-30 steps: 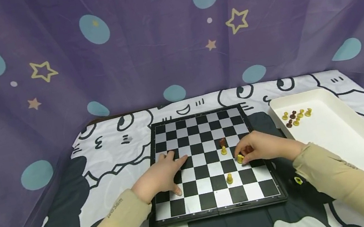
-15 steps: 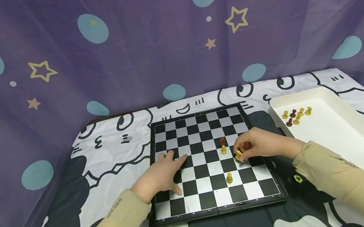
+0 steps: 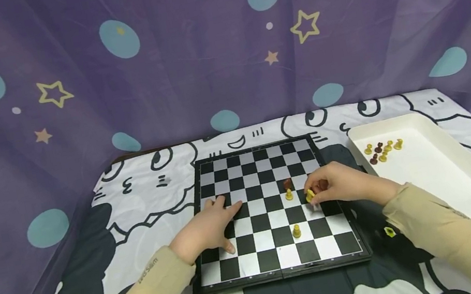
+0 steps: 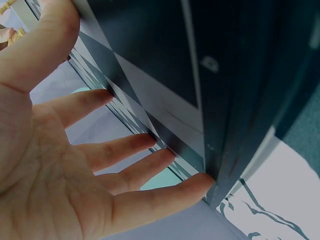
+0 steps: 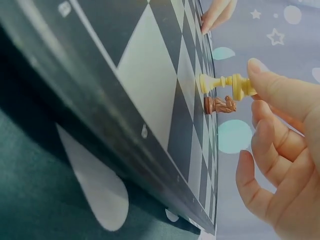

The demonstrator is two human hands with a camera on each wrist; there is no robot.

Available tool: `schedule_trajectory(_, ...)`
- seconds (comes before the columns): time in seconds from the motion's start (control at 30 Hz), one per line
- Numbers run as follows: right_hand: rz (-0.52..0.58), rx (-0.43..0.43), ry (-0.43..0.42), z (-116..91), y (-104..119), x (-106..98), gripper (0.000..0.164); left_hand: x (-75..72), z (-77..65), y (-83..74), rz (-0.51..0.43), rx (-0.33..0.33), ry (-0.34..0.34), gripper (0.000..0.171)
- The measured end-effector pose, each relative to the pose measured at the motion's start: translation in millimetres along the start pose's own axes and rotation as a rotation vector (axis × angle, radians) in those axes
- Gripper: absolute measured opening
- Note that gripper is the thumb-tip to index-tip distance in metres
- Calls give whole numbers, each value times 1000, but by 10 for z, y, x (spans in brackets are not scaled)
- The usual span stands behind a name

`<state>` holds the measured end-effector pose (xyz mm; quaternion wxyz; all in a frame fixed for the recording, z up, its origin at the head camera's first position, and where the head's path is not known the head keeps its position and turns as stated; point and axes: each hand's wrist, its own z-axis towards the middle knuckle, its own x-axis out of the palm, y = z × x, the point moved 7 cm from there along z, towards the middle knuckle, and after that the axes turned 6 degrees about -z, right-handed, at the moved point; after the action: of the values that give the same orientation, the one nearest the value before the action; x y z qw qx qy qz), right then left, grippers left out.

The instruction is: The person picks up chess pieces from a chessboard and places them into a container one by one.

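Chessman (image 5: 242,88), yellow, ridged, pinched by right hand (image 3: 341,182)

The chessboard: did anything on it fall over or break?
No, nothing stands out. On the chessboard, the brown piece, the yellow piece in front of it and the nearest yellow piece look upright, with no damage I can see. The right hand pinches another yellow piece.

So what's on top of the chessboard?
On the chessboard stand two yellow pieces and a brown knight. The left hand and the right hand cover some squares, so anything under them can't be seen.
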<state>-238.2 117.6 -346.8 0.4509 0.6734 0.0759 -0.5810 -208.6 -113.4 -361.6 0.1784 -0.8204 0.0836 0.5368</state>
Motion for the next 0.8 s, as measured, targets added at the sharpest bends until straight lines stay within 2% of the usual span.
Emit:
schedule_trajectory(0.6, -24, 30, -70, -184, -78, -134, 15, 3, 8, 5, 1, -1, 3, 99)
schedule_trajectory(0.8, -22, 72, -81, -258, -98, -210, 16, -2, 3, -3, 1, 0, 6, 100)
